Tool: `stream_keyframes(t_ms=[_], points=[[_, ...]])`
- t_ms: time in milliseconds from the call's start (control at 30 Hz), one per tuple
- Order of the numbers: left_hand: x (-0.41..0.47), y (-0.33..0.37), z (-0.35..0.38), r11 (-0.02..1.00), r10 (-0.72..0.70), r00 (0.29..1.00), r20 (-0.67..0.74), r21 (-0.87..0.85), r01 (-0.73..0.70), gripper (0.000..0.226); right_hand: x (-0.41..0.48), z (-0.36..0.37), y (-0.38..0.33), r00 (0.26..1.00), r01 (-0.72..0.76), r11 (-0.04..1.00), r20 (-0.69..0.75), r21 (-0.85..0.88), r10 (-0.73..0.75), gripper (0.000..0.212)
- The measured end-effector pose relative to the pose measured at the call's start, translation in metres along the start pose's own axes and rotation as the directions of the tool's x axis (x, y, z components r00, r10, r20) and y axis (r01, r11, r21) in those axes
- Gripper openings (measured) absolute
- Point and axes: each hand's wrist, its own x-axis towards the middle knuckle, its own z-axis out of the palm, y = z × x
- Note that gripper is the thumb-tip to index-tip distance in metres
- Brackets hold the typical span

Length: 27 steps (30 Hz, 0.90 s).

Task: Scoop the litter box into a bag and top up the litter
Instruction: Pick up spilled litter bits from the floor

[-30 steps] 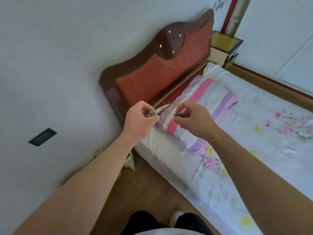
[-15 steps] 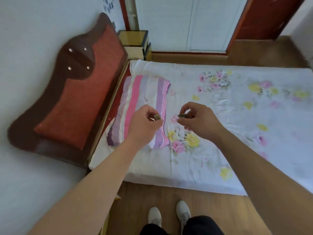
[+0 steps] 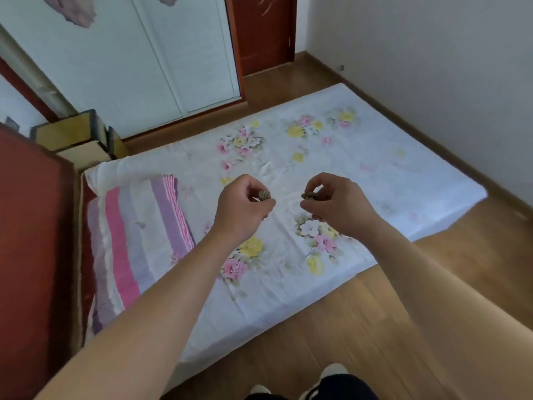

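My left hand point(image 3: 240, 207) pinches a small brown-grey clump point(image 3: 264, 195) between thumb and fingertips. My right hand point(image 3: 336, 206) pinches a second, similar clump point(image 3: 308, 195) the same way. Both hands hover side by side, a short gap apart, above the bed point(image 3: 375, 168) with its white floral sheet. No litter box, scoop or bag is in view.
A folded pink-and-purple striped blanket point(image 3: 138, 226) lies at the head of the bed. The red headboard point(image 3: 31, 226) fills the left edge, with a wooden nightstand point(image 3: 75, 137) behind it. White sliding doors point(image 3: 144, 59) and a red door point(image 3: 262, 33) stand at the back. Wood floor point(image 3: 389, 327) surrounds the bed; my shoes point(image 3: 331, 373) show below.
The view has swung to the right, from the wall and headboard to the whole bed and the far doors. Both hands keep pinching their clumps at about the same spacing.
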Motion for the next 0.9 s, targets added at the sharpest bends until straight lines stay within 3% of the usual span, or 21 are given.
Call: stream_keyframes(t_ms=[433, 700, 900], points=[[0.037, 0.106, 0.215, 0.991, 0.132, 0.931, 0.34, -0.026, -0.131, 0.019, -0.039, -0.192, 0.111, 0.913, -0.188, 0.979, -0.356, 0.073, 0.202, 0.01], [0.076, 0.148, 0.314, 0.974, 0.206, 0.825, 0.526, -0.027, -0.226, 0.017, -0.041, -0.256, 0.155, 0.795, -0.287, 0.947, -0.515, 0.147, 0.321, 0.01], [0.119, 0.177, 0.391, 0.937, 0.305, 0.689, 0.657, -0.079, -0.339, 0.016, -0.023, -0.302, 0.177, 0.652, -0.362, 0.919, -0.661, 0.158, 0.37, 0.011]])
